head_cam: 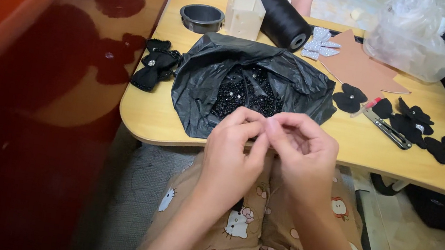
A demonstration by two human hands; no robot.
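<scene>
The left hand (234, 147) and right hand (299, 149) meet fingertip to fingertip over the lap, both pinched shut on something too small to make out; just beyond them, at twelve o'clock, the black plastic bag (252, 85) lies open on the desk (344, 147), black beads (245, 93) heaped inside, its mouth facing the hands; the left hand sits slightly nearer; a black thread spool (284, 19) lies further at twelve, scissors (388, 130) at two.
</scene>
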